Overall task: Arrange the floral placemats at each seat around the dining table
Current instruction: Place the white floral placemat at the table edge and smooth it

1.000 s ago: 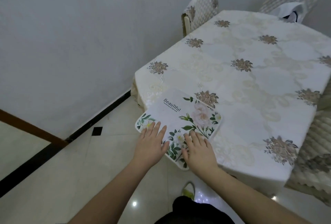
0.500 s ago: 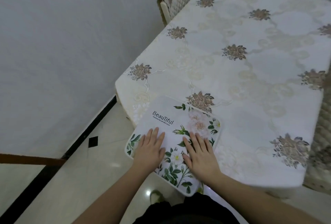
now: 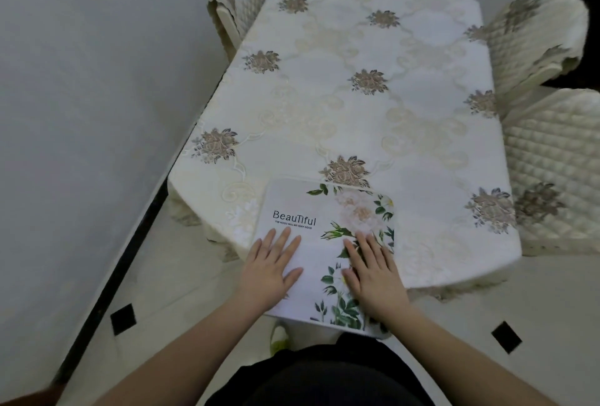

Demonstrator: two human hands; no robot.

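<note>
While both hands, left hand [image 3: 271, 271] and right hand [image 3: 373, 271], press flat on the floral placemat [image 3: 328, 243] at the tabletop's [image 3: 357, 113] six o'clock edge, every other seat looks unset.

White placemat [image 3: 302, 262] with green leaves; cream tablecloth [image 3: 373, 119], brown flowers.

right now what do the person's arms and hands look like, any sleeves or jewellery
Both forearms are bare up to the frame's lower edge, with no sleeve showing. The left hand and right hand wear no gloves, and no rings, watch or bracelet can be seen. The fingernails look short and unpainted. Dark clothing shows at the bottom of the view.
</note>
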